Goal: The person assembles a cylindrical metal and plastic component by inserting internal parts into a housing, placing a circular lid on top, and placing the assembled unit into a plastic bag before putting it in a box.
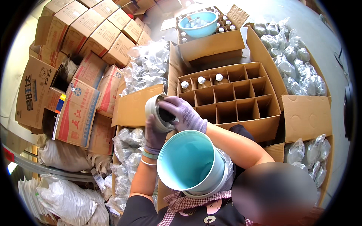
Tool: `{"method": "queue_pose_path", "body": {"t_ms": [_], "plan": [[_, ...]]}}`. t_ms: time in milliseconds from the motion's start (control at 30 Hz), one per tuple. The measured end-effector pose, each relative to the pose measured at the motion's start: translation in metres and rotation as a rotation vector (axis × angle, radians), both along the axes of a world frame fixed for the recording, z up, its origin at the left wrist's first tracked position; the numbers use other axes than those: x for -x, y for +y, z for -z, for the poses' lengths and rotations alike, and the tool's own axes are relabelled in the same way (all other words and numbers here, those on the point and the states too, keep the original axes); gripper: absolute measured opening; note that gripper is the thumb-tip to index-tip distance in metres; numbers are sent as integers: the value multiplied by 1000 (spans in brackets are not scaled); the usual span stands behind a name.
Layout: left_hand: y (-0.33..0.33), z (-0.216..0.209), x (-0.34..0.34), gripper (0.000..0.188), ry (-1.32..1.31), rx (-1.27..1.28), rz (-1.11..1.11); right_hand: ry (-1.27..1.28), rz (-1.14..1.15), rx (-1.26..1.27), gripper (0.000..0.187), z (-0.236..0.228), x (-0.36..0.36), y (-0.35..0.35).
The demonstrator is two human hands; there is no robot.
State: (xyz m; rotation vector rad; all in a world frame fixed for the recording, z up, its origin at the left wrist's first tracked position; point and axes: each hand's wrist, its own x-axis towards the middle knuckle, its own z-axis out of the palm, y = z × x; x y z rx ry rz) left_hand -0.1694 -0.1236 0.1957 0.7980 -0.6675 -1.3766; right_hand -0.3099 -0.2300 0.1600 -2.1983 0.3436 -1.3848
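Observation:
In front of me, tilted with its mouth toward my right hand, is a white round container (151, 110) with a metallic rim and a dark inside. My left hand (154, 136), in a grey-purple glove, grips it from below. My right hand (185, 113), gloved the same way, is closed at its mouth, with the fingers curled over the rim; whether they pinch anything else is hidden. Close to my body, below both hands, stands a light blue bucket (188, 160), its visible inside bare. Clear plastic wrap shows along the bucket's right side.
Ahead is a divided carton (241, 90) with 3 white-capped bottles (201, 81) in its back row. Open boxes of plastic-wrapped items (298, 56) flank it. Farther off, a blue basin (198, 24) rests on bottle-filled cartons. Stacked cardboard boxes (88, 32) stand at left.

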Motion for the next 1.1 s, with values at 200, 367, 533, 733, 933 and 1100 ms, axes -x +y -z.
{"method": "queue_pose_path", "body": {"t_ms": [200, 367, 533, 733, 933, 1100], "plan": [[1, 0, -21, 84, -170, 105, -19, -279, -431, -778, 74, -2, -4, 2], [9, 30, -34, 97, -533, 187, -105, 24, -615, -1407, 58, -6, 5, -3], [9, 13, -28, 81, -481, 60, 25, 93, -139, -453, 75, -16, 14, 15], [17, 7, -22, 75, 37, 5, 85, -101, -204, -182, 78, -5, -3, 9], [14, 38, -29, 73, -301, 98, 9, -202, -291, -899, 74, 6, -7, 11], [16, 40, -23, 75, -390, 122, -39, 3, -343, -923, 73, 5, 5, 3]]}}
